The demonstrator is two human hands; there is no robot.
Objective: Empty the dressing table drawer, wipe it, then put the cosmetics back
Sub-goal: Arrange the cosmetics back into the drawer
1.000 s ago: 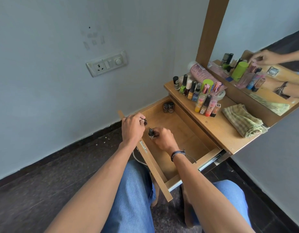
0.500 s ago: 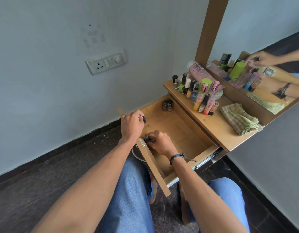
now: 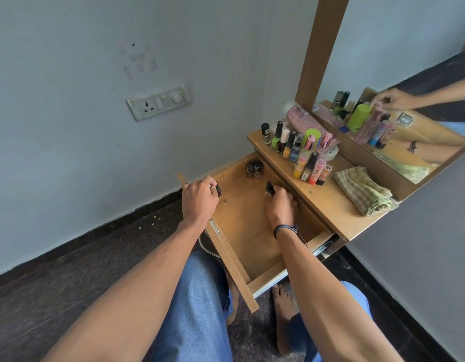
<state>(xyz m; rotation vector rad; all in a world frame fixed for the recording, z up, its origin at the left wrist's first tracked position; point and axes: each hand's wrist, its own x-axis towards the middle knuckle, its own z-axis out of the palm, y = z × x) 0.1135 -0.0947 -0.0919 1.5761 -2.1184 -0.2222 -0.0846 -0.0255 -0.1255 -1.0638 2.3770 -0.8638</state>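
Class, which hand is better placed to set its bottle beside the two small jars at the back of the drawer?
Probably the right hand: its dark bottle is inside the drawer, near the jars. The left hand holds its small bottle farther off, at the drawer's front panel.

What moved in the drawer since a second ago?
The right hand, gripping a small dark bottle, carried it from the front of the drawer deeper in, toward the two jars at the back. The left hand stayed at the front edge, holding a small dark item. The jars, tabletop cosmetics and cloth did not move.
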